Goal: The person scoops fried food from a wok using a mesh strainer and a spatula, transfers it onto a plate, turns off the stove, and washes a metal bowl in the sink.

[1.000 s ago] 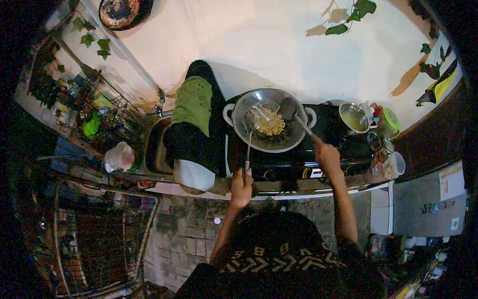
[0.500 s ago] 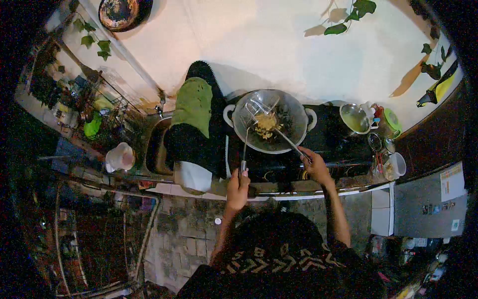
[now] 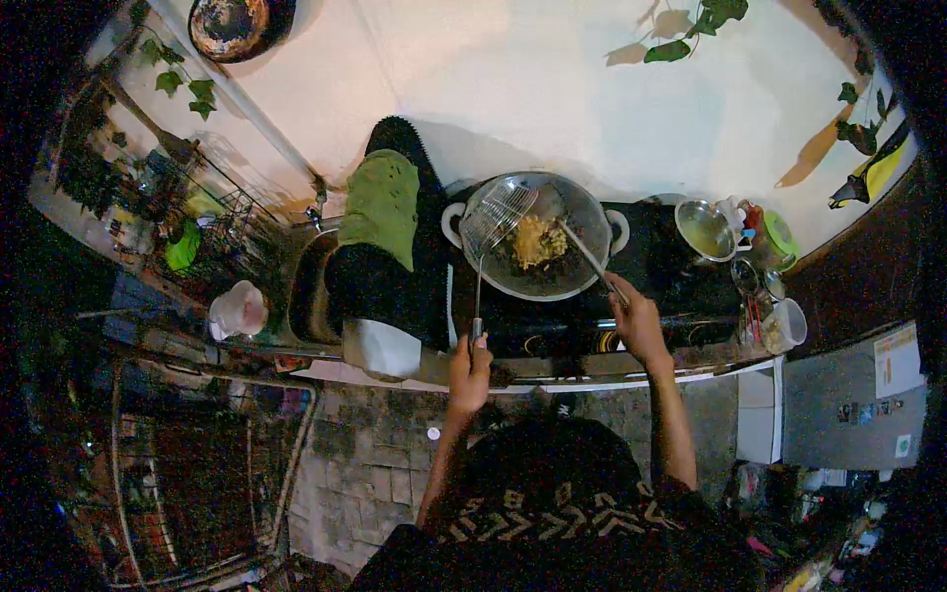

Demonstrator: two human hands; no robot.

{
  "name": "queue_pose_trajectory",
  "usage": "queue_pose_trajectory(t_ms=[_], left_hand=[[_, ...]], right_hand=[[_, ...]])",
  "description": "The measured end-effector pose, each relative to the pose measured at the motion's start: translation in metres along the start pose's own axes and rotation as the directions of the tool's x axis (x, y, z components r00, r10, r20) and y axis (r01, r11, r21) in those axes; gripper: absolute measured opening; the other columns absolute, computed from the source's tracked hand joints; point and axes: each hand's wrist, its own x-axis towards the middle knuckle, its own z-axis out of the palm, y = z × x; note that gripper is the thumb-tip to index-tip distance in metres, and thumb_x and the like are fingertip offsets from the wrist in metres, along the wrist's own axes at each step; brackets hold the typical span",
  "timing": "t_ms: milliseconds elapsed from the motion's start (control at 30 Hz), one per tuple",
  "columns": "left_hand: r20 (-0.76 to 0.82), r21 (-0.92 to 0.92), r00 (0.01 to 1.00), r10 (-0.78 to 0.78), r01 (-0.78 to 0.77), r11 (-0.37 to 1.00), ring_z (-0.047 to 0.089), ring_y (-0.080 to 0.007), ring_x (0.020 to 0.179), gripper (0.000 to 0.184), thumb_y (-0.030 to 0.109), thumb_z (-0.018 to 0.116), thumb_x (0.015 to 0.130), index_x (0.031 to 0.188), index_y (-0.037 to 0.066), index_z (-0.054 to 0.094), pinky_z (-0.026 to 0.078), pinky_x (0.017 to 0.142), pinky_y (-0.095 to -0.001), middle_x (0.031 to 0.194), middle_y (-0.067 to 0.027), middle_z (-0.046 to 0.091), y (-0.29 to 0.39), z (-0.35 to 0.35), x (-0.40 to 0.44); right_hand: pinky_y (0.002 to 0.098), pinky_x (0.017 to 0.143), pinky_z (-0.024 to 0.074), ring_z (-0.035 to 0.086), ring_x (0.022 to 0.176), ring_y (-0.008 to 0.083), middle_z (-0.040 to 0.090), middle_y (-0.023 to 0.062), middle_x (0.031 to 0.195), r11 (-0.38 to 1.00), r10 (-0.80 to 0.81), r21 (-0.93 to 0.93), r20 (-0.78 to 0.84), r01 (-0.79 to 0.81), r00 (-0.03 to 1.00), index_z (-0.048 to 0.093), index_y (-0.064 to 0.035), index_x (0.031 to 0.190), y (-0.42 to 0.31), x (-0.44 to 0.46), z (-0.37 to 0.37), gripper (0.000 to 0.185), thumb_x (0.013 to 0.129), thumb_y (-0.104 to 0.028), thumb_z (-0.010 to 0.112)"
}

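Note:
A metal wok (image 3: 582, 271) with two side handles stands on the black stove (image 3: 671, 247). Yellowish food pieces (image 3: 538, 242) lie in its middle. My left hand (image 3: 470, 375) is closed on the handle of a wire skimmer (image 3: 503, 212), whose mesh head is over the wok's left part. My right hand (image 3: 639, 321) grips the handle of a spatula (image 3: 584, 249) that slants into the wok from the right, its far end by the food.
A green cloth (image 3: 380, 212) lies on a black object left of the wok. Beyond it are a sink (image 3: 314, 286) and a dish rack (image 3: 212, 212). Right of the stove are a metal bowl (image 3: 706, 229), a green-rimmed container (image 3: 779, 237) and a clear cup (image 3: 784, 326).
The skimmer head has shifted left and up off the food. The spatula moved right and down, then in toward the food, and my right hand is now a little right of where it was.

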Motion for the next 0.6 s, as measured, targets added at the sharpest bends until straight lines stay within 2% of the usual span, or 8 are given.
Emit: queue_pose_trajectory(t_ms=[33,100,133,233,333,500,567,600], left_hand=[[0.009,-0.011,1.000,-0.008,0.008,1.000,0.046,-0.0095,0.059,0.033,0.033,0.049,0.102,0.110,0.002,0.057,0.038,0.052,-0.0288,0.069,-0.0004,0.051,-0.002,-0.001,0.001],[0.007,0.018,1.000,-0.008,0.008,1.000,0.048,-0.0130,0.059,0.033,0.033,0.049,0.102,0.110,0.002,0.057,0.039,0.054,-0.0312,0.069,-0.0025,0.052,-0.014,0.002,0.006],[0.006,0.045,1.000,-0.008,0.008,0.999,0.050,-0.0164,0.060,0.033,0.032,0.049,0.102,0.110,0.001,0.057,0.041,0.055,-0.0337,0.070,-0.0046,0.054,-0.018,0.004,0.008],[-0.013,0.215,0.993,0.120,-0.114,0.970,0.053,-0.0232,0.061,0.033,0.032,0.050,0.102,0.109,0.001,0.057,0.042,0.059,-0.0382,0.070,-0.0088,0.057,-0.006,0.011,0.002],[-0.022,0.212,0.993,0.120,-0.112,0.971,0.056,-0.0241,0.065,0.033,0.032,0.049,0.102,0.108,0.000,0.058,0.043,0.062,-0.0388,0.073,-0.0108,0.059,-0.011,0.024,0.000],[0.107,0.118,0.991,-0.081,0.068,0.991,0.057,-0.0234,0.067,0.036,0.033,0.048,0.102,0.112,0.000,0.057,0.043,0.063,-0.0387,0.075,-0.0119,0.060,-0.032,0.030,0.003],[0.123,0.107,0.985,-0.121,0.108,0.988,0.056,-0.0229,0.067,0.036,0.033,0.048,0.102,0.113,0.000,0.057,0.043,0.062,-0.0388,0.075,-0.0113,0.060,-0.028,0.029,0.002],[0.113,0.073,0.990,-0.079,0.071,0.995,0.054,-0.0203,0.064,0.036,0.032,0.048,0.102,0.113,0.000,0.057,0.042,0.060,-0.0374,0.073,-0.0084,0.057,-0.027,0.027,0.002]], right_hand=[[0.0403,0.064,0.0498,0.066,0.072,0.0387,0.066,0.0247,0.088,1.000,0.001,0.000,0.001,-0.001,1.000,0.061,-0.0114,0.127,0.001,0.003,-0.004,0.033,0.094,-0.012,0.058],[0.0463,0.060,0.0482,0.064,0.069,0.0411,0.065,0.0238,0.081,0.965,-0.119,-0.246,-0.085,0.095,0.989,0.060,-0.0123,0.127,0.003,0.010,-0.011,0.035,0.093,-0.010,0.058],[0.0500,0.060,0.0475,0.064,0.070,0.0422,0.065,0.0232,0.078,0.955,-0.160,-0.270,-0.116,0.124,0.980,0.060,-0.0138,0.127,-0.007,0.012,-0.016,0.036,0.092,-0.011,0.058],[0.0471,0.058,0.0510,0.064,0.065,0.0381,0.067,0.0173,0.076,0.883,-0.267,-0.437,-0.169,0.170,0.949,0.053,-0.0204,0.136,0.020,0.021,-0.013,0.045,0.092,-0.012,0.053],[0.0532,0.062,0.0501,0.065,0.072,0.0425,0.066,0.0230,0.078,0.855,-0.135,-0.515,-0.113,0.058,0.984,0.055,-0.0174,0.132,0.041,0.024,-0.007,0.039,0.093,-0.014,0.055],[0.0538,0.067,0.0514,0.065,0.077,0.0434,0.068,0.0237,0.088,0.864,0.063,-0.504,0.089,-0.010,0.994,0.055,-0.0147,0.132,0.029,0.015,0.009,0.040,0.092,-0.014,0.054],[0.0506,0.074,0.0523,0.065,0.084,0.0446,0.068,0.0231,0.097,0.966,-0.083,-0.237,0.098,0.104,0.992,0.060,-0.0100,0.125,0.025,0.013,0.015,0.034,0.092,-0.014,0.054],[0.0440,0.080,0.0522,0.066,0.091,0.0416,0.068,0.0223,0.105,0.983,-0.026,-0.178,0.104,0.045,0.994,0.062,-0.0053,0.121,0.008,0.011,0.011,0.031,0.092,-0.013,0.056]])
